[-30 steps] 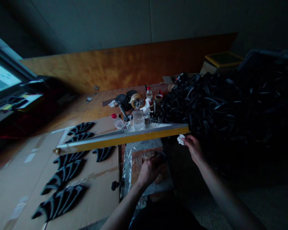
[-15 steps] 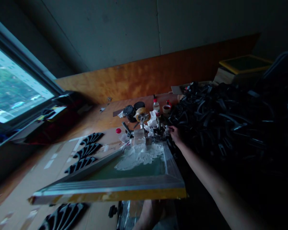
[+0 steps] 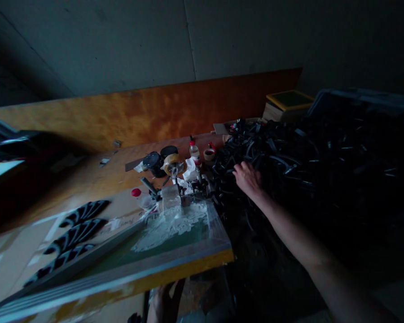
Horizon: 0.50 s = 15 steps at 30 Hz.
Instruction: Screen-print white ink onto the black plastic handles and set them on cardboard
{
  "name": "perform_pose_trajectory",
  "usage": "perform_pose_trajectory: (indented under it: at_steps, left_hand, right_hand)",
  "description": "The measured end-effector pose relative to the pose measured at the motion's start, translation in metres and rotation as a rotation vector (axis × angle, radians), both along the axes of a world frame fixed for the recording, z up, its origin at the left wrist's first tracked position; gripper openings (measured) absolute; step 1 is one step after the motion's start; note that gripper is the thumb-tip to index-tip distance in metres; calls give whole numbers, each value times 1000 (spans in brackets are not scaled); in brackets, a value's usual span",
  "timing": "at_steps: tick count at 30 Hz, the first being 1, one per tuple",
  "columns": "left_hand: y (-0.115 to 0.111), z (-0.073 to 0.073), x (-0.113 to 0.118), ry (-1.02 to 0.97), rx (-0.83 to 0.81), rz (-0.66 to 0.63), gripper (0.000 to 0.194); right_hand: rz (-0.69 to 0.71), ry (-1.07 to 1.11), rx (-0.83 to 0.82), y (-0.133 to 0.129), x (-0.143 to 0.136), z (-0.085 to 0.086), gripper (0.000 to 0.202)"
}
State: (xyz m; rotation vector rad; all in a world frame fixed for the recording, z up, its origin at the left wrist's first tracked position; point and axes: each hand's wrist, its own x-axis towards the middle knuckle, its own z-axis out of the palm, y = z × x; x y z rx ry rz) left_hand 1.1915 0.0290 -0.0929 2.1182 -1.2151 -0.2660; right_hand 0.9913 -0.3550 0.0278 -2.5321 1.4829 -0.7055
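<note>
My right hand (image 3: 248,180) reaches over the left side of a big pile of black plastic parts (image 3: 289,161), fingers bent; whether it grips a part cannot be made out. Under the near edge of a raised screen frame (image 3: 218,229) is my left hand (image 3: 160,301), beside a dark piece, its fingers mostly hidden. Pale paste (image 3: 175,224) lies spread on the green mesh of the screen. A clamp block (image 3: 171,197) holds the frame's far end.
Black fan-shaped parts (image 3: 76,233) lie on cardboard at the left. Behind the clamp stand black jars (image 3: 153,162), a tape roll (image 3: 174,165) and a red-capped bottle (image 3: 194,152). A yellow-edged frame (image 3: 289,99) rests on a box at the back right.
The view has turned to the right. My right hand has moved from beside the clamp to over the black pile. My left hand remains under the screen frame.
</note>
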Motion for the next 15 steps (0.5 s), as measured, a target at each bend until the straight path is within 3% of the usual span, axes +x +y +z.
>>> perform_pose_trajectory:
  at_steps: [2,4,7,9,12,15]
  left_hand:
    - [0,10,1,47,-9,-40,38]
    - [-2,21,0,89,-16,-53,37]
    - [1,33,-2,146,-43,-33,34]
    - [8,37,-1,201,-52,-9,34]
    - [28,38,6,332,-33,34,36]
    - [51,38,17,458,-9,100,40]
  right_hand:
    - [-176,252,-80,-12,-23,26,34]
    - [-273,398,-31,-25,-35,44,37]
    - [-345,429,53,-34,-44,59,32]
    - [-400,343,10,-28,-52,62,31]
    - [-387,141,-130,2,-69,52,34]
    - [-108,-21,-113,61,-74,14,37]
